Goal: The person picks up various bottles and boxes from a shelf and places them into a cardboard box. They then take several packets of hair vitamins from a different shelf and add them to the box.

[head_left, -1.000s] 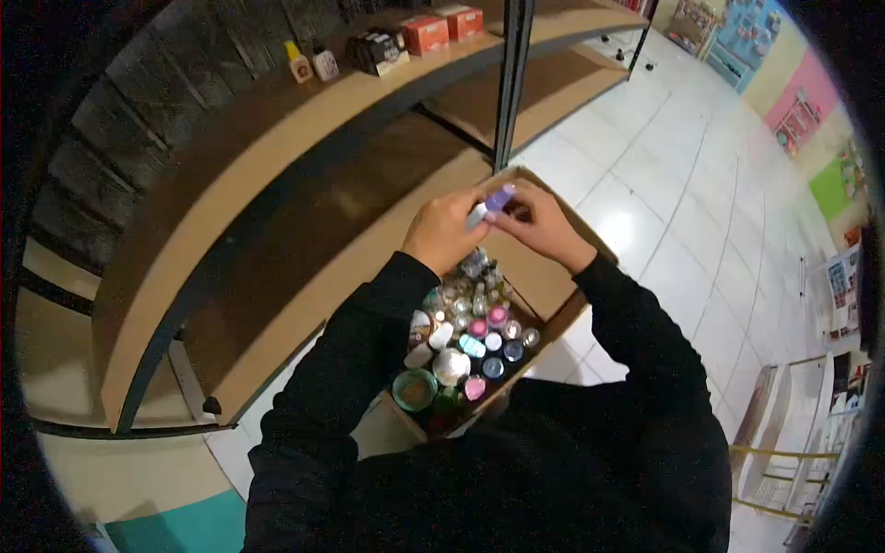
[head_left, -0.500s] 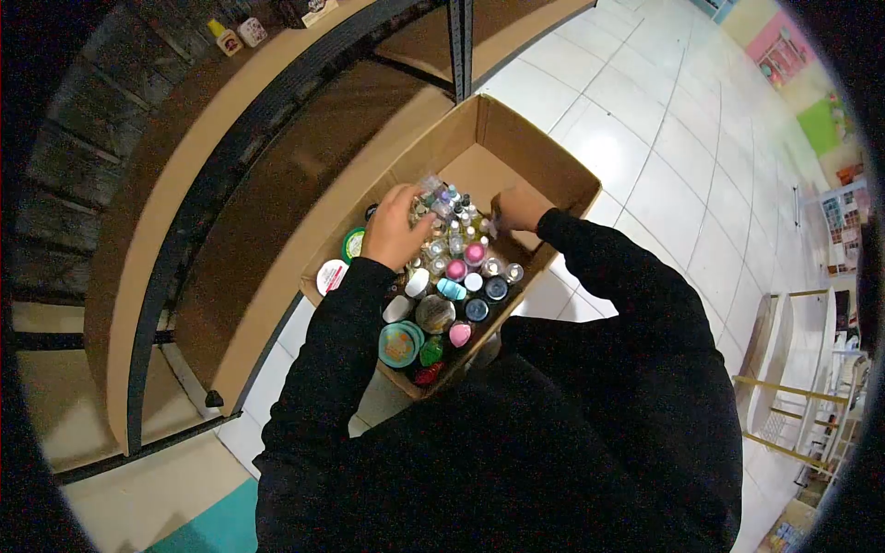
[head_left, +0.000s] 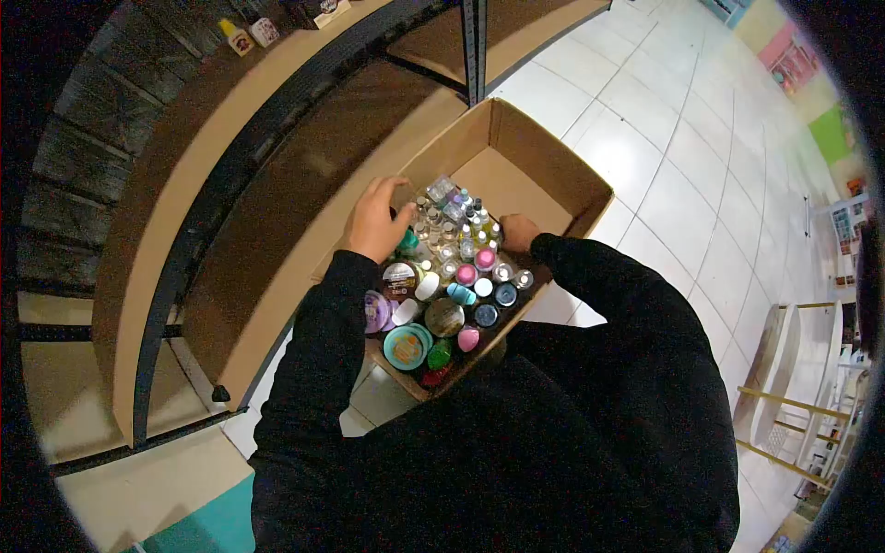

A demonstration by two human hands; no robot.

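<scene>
A cardboard box [head_left: 542, 136] holds many small bottles and jars, crowded into its near part. My left hand [head_left: 378, 219] is over the box's left side, fingers apart, beside a green-capped item [head_left: 408, 241]. At the right of the clear bottles [head_left: 449, 233], my right hand [head_left: 519, 232] reaches inside the box wall with its fingers curled; what they hold, if anything, is hidden. Nearer me are a brown-lidded jar [head_left: 399, 279], a turquoise jar [head_left: 404, 348], a purple jar [head_left: 375, 311] and pink caps [head_left: 485, 258].
A shelf unit with brown boards [head_left: 277, 175] and a black metal post [head_left: 474, 55] stands at the left. Small bottles [head_left: 238, 39] sit on its upper board. White floor tiles [head_left: 618, 138] lie beyond the box. A white rack [head_left: 779, 387] stands far right.
My left hand has moved left, away from the bottles, and the brown-lidded and purple jars now show. My right hand has moved slightly down and right beside the bottles.
</scene>
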